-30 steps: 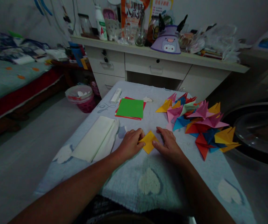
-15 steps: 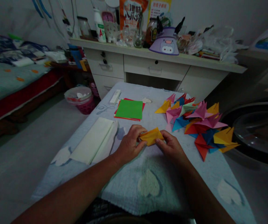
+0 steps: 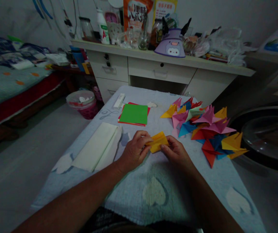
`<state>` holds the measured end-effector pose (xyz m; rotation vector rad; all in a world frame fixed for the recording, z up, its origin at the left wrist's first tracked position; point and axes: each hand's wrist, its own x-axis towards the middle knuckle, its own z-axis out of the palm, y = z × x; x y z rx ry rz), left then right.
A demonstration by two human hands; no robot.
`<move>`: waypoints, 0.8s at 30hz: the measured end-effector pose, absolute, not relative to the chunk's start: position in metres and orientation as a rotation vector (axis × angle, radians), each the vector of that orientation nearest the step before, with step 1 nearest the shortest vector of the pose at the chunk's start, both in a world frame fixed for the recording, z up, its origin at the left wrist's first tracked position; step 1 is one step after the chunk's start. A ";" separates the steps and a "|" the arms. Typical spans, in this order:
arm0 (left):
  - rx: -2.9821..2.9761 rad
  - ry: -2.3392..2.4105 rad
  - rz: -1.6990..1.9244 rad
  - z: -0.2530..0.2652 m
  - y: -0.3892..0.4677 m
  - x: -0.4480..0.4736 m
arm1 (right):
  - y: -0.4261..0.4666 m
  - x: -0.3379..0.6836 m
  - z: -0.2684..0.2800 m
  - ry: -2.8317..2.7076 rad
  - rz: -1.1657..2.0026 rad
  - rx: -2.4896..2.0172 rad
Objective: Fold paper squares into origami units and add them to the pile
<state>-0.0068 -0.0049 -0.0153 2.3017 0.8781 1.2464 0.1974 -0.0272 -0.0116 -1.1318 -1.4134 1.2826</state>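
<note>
A partly folded piece of yellow origami paper (image 3: 157, 142) is held just above the cloth-covered table. My left hand (image 3: 136, 147) pinches its left edge between thumb and fingers. On the opposite edge, my right hand (image 3: 176, 150) grips it with the thumb in front and fingers behind. Beyond my hands lies a stack of square paper sheets (image 3: 133, 114), green on top with red edges showing. To the right, several folded paper cranes (image 3: 209, 129) in pink, yellow, blue, red and pale green sit heaped together.
A folded white cloth or paper (image 3: 96, 147) lies left of my hands, with a small white box (image 3: 119, 101) farther back. A cluttered white desk (image 3: 144, 51) stands behind the table (image 3: 139, 194). On the floor at left is a pink bin (image 3: 87, 108); a round-doored machine (image 3: 270, 136) stands right.
The yellow paper has gone from a pointed shape to a squarer one, its faces turned between my fingers. Both hands stay in nearly the same place.
</note>
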 end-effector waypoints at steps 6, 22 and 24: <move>2.298 0.866 1.230 -0.015 -0.005 -0.006 | -0.027 0.196 -0.014 -1.356 1.326 -1.078; 2.210 0.875 1.141 -0.013 -0.004 -0.007 | -0.027 0.195 -0.016 -1.737 0.499 -1.223; 2.196 0.872 1.140 -0.013 -0.003 -0.007 | -0.028 0.195 -0.014 -1.781 0.411 -1.209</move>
